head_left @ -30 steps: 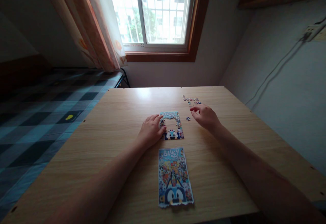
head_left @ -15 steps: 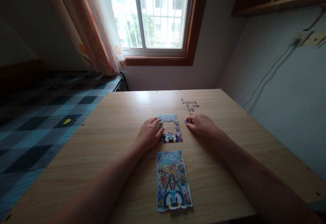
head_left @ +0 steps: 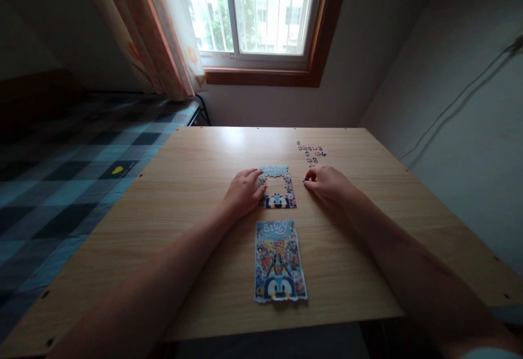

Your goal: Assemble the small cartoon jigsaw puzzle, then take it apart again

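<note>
A partly assembled jigsaw puzzle (head_left: 278, 201) lies flat on the wooden table, its border joined around a bare middle. My left hand (head_left: 244, 191) rests along its left edge, fingers spread and touching it. To the right of the puzzle, my right hand (head_left: 329, 181) pinches a small dark jigsaw piece (head_left: 305, 181) between thumb and fingertips, close to the tabletop. Loose jigsaw pieces (head_left: 311, 148) are scattered beyond that hand. Nearer to me lies a printed picture sheet (head_left: 280, 261) with "Bluey" lettering and a blue dog's face; its bottom edge is ragged.
The wooden table (head_left: 204, 184) fills the middle of the view. A bed with a checked cover (head_left: 73, 184) stands to its left. Behind are a window (head_left: 269, 16) and a curtain (head_left: 155, 26). A cable (head_left: 453, 97) hangs on the right wall.
The camera view has tipped downward, so the table sits higher in the picture. My right fingers have drawn closer together around the jigsaw piece. My left hand stays on the puzzle's edge.
</note>
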